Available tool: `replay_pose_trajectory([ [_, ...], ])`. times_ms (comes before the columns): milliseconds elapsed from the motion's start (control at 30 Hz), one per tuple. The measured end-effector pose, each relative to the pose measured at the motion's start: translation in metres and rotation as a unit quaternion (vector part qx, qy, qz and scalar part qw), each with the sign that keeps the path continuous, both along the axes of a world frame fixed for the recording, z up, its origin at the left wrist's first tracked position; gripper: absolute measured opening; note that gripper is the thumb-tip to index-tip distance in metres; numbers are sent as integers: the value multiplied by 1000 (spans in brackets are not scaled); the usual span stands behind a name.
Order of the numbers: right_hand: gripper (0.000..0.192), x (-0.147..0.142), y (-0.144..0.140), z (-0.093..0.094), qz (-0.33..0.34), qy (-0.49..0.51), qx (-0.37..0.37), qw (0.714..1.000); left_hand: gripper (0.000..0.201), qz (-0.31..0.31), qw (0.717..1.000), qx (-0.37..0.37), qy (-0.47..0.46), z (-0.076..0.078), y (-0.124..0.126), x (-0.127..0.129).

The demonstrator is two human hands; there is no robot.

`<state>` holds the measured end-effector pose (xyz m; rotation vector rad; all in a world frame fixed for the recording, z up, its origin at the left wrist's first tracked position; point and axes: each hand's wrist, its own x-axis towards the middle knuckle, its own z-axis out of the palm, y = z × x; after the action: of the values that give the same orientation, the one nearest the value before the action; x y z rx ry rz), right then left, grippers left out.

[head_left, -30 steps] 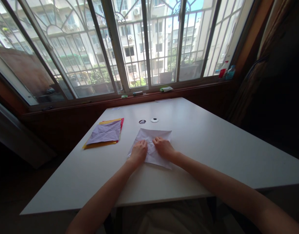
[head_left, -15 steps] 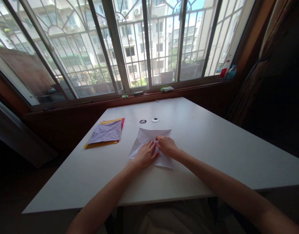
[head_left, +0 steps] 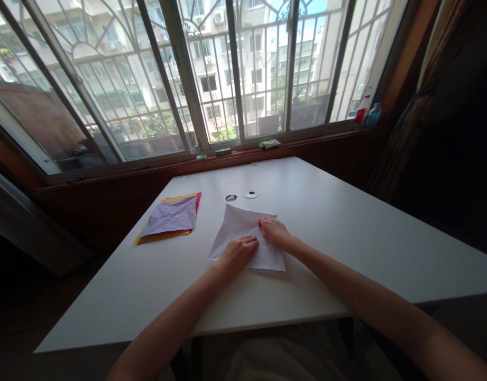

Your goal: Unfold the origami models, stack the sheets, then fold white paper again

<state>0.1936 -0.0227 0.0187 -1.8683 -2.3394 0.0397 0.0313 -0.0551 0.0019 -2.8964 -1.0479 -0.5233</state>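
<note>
A creased, pale lilac-white sheet of paper (head_left: pixel 236 219) lies on the white table in front of me, its far left corner raised a little. My left hand (head_left: pixel 240 251) rests on the sheet's near middle, fingers stretched close together and pointing right. On the right half, my right hand (head_left: pixel 273 232) has its fingers curled and pinched at the paper's surface. Both palms hide part of the sheet, and the fold between the fingertips is too small to make out.
To the left lies a stack of coloured paper (head_left: pixel 170 216), with a creased lilac sheet over yellow and red ones. Beyond my paper are two round discs, a dark one (head_left: pixel 231 198) and a white one (head_left: pixel 250 194). Bottles (head_left: pixel 373 115) stand on the windowsill.
My right hand has moved slightly right and away from my left. The left hand's spread fingers have come together, lower on the sheet. The paper's far left corner has risen.
</note>
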Motion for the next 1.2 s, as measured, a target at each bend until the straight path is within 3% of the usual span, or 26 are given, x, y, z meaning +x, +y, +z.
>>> replay_pose_trajectory([
  [100,24,-2,-2,-1,-3,-5,10,1000,33,-16,1000,-6,-1,-6,4,0],
  [333,25,-6,-6,0,-9,-18,14,1000,35,85,995,15,43,-2,0,3],
  [533,23,-7,-7,-1,-9,-29,13,999,30,4,1000,8,26,-2,2,-4],
  [733,25,-8,-8,-2,-7,-35,24,999,40,94,995,25,30,0,0,-3],
  [800,25,-8,-7,-2,-7,-35,25,999,34,75,996,27,44,2,-1,-2],
  [900,24,-8,-7,-2,-5,-34,27,999,30,-7,999,16,36,1,1,-3],
  [967,24,-9,-8,-2,-4,-31,30,999,32,-18,1000,14,19,-3,3,-5],
  [1133,25,-9,-9,-2,-2,-20,36,999,47,109,993,34,32,-4,2,-5],
  [1200,26,-8,-7,-3,-1,-15,38,999,39,96,994,29,43,-3,1,-3],
])
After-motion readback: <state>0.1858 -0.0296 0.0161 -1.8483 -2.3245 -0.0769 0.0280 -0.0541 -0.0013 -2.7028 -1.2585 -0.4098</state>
